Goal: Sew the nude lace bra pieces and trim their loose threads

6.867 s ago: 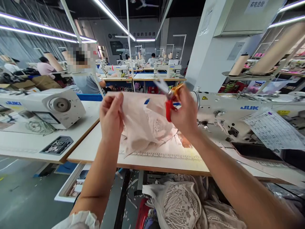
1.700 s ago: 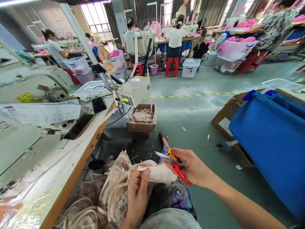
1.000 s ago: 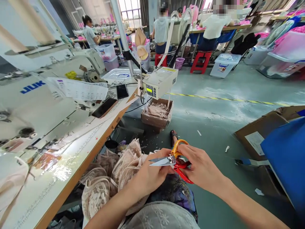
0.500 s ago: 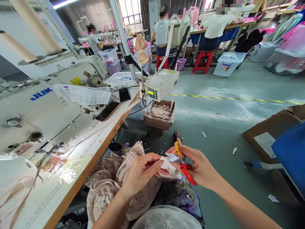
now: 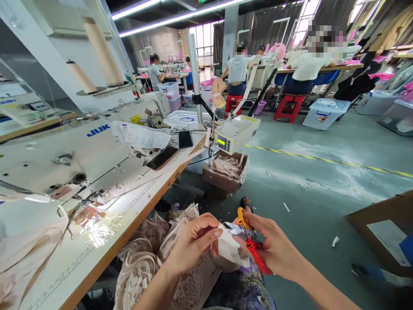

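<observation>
My left hand (image 5: 195,241) pinches the upper corner of a thin white piece (image 5: 229,249), cloth or paper; I cannot tell which. Scissors (image 5: 259,257) with one orange and one red handle loop are gripped in my right hand (image 5: 279,245). Their blades are parted and point left, at the top edge of the white piece, close to my left fingertips. The piece hangs down over my lap. Beige lace garments (image 5: 140,271), bra-like in shape, are heaped below my left forearm, beside the table.
To the left is a sewing machine (image 5: 67,150) on a table (image 5: 129,202) with phones (image 5: 161,158) and papers (image 5: 142,137). A control box (image 5: 237,131) overhangs a carton of beige scraps (image 5: 222,178). Another carton (image 5: 387,224) stands right. Co-workers sit behind.
The view has tipped upward and shifted left. The white piece, crumpled before, now hangs flatter and more spread out. The scissors remain in my right hand at its edge.
</observation>
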Available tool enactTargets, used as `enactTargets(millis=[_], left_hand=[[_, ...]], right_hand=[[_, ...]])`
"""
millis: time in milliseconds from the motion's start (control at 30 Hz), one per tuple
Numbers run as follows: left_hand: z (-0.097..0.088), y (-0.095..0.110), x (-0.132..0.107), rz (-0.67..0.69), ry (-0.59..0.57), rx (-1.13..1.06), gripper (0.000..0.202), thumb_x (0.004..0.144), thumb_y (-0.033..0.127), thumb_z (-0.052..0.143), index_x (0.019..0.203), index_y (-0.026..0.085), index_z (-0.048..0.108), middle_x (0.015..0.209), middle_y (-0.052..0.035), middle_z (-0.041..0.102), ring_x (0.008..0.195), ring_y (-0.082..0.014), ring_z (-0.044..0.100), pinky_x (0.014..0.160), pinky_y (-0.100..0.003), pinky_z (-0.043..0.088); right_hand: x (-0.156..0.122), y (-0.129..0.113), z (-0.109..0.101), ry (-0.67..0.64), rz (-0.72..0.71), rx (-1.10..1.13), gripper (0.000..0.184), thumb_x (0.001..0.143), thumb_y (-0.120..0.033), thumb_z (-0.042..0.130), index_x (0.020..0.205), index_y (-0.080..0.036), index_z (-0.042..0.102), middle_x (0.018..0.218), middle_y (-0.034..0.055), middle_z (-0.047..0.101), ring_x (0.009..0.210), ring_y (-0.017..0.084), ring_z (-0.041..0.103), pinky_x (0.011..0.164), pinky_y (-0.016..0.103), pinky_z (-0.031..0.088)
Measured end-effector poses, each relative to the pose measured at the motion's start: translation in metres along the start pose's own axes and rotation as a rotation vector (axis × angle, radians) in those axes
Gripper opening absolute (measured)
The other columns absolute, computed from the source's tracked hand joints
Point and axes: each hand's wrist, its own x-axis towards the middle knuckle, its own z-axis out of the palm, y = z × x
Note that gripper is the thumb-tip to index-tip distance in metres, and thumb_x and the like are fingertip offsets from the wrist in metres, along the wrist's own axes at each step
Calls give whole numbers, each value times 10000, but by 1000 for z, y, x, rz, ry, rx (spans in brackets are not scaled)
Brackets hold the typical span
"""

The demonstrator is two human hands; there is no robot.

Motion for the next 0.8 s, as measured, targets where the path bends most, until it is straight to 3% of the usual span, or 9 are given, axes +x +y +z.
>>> enactTargets(millis=[200,367,600,800], left_hand=[[-4,-5,0,-72,-36,-153,395,775,501,789,770,132,650,760,28,470,492,-14,363,459,-190,249],[-5,-7,-1,-102,-39,-222,397,715,477,842,751,135,645,736,44,427,495,-12,331,450,-192,203],[-2,-2,-2,-112,-57,-163,450,709,504,835,675,123,598,696,45,409,499,-21,332,453,-194,224],[1,3,-6,-156,-53,-150,476,703,529,830,652,130,574,644,57,385,478,-22,316,447,-192,225]], right_hand=[[11,-14,-32,-307,-9,-101,313,926,-491,528,769,-233,444,735,0,564,633,157,517,631,270,436],[17,-20,-59,-492,29,-375,309,906,-476,571,758,-232,450,775,14,601,670,182,536,619,285,374],[16,-28,-59,-504,4,-589,291,916,-457,560,748,-221,531,716,27,596,590,182,513,565,288,305],[10,-23,-53,-479,-3,-708,156,800,-129,559,669,-210,536,622,20,566,507,154,472,515,271,255]])
